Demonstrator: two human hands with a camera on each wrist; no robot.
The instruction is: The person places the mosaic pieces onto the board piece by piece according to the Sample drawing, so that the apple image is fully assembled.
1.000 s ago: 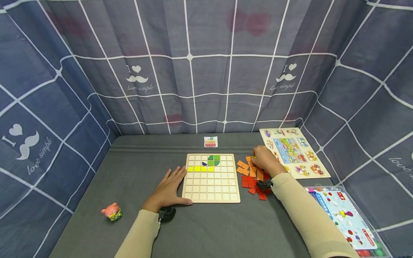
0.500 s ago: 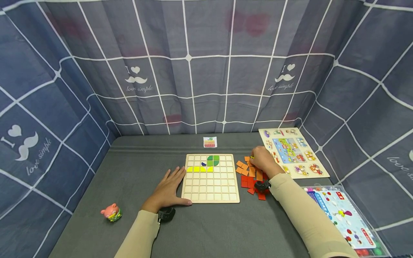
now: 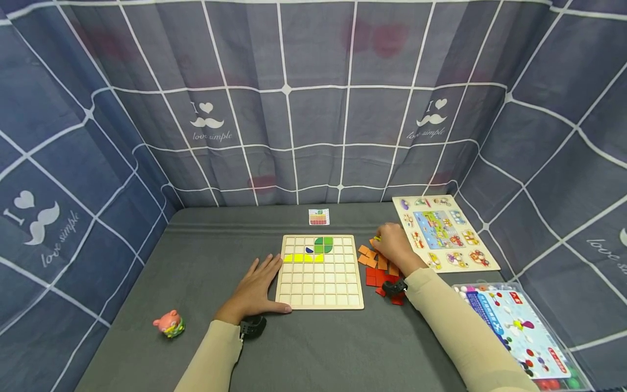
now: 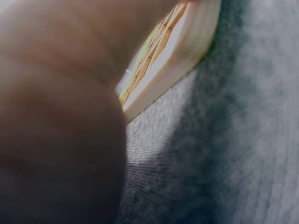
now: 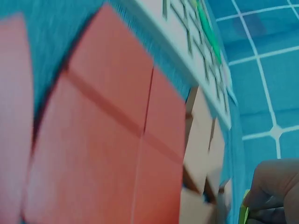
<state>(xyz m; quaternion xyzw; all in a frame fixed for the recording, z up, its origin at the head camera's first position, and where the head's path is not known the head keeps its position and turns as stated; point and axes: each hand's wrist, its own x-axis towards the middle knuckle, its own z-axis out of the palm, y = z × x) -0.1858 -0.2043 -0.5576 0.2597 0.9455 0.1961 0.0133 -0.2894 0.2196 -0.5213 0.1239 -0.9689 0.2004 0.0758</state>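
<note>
In the head view my left hand (image 3: 257, 286) lies with straight fingers along the left side of the wooden grid board (image 3: 320, 291), thumb at its near left corner. Yellow tiles (image 3: 303, 258) form a short row on the board, below green quarter-round tiles (image 3: 324, 245) and a small dark blue piece (image 3: 309, 250). My right hand (image 3: 398, 246) pinches a yellow tile (image 5: 243, 209) above loose orange tiles (image 3: 366, 256); its fingers partly hide the tile. Red tiles (image 3: 375, 277) lie just nearer, under the right wrist.
A small printed card (image 3: 319, 216) lies behind the board. To the right are a picture puzzle board (image 3: 433, 228) and a clear box with a printed sheet (image 3: 526, 332). A pink pig figure (image 3: 170, 324) stands at left. Curtains (image 3: 313, 114) surround the table.
My right hand has shifted slightly left over the orange tiles, with the yellow tile in its fingers. The left hand and the board have stayed in place.
</note>
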